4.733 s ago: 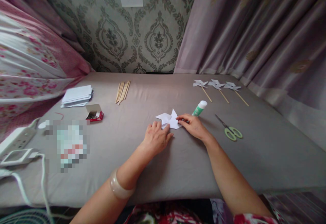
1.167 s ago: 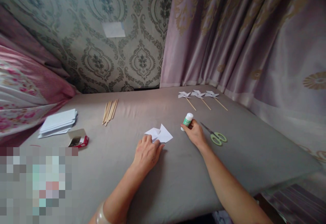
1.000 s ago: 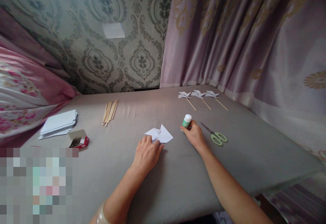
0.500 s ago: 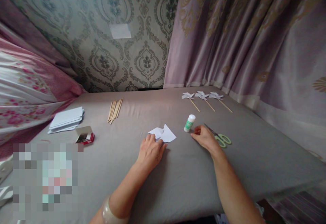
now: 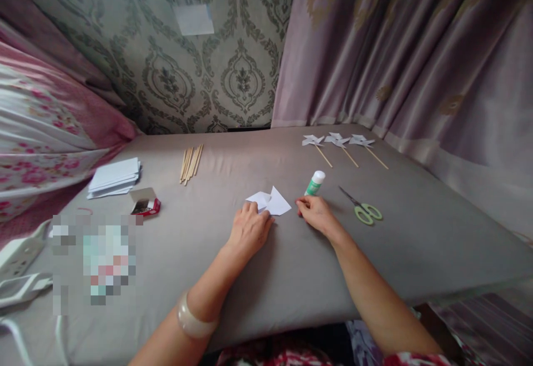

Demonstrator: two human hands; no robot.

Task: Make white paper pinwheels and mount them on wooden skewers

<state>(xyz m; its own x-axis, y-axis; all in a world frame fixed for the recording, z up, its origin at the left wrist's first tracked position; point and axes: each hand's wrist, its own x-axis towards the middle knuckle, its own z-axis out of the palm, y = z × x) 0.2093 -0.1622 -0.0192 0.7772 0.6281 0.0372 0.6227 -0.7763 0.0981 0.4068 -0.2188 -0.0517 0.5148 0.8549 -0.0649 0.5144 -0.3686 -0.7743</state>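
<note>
While three pinwheels (image 5: 337, 140) look done at upper right, central paper (image 5: 278, 204) seems part-folded, unmounted; left hand (image 5: 250, 226) atop, right hand (image 5: 317, 214) curled by glue (image 5: 313, 185) (either pinching? cannot tell).

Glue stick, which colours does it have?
The glue stick is white and green, clear in the head view.

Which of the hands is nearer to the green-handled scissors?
Right. The right hand is left of and apart from the green-handled scissors, by the glue stick; the left hand is farther left, on the folded white paper.
</note>
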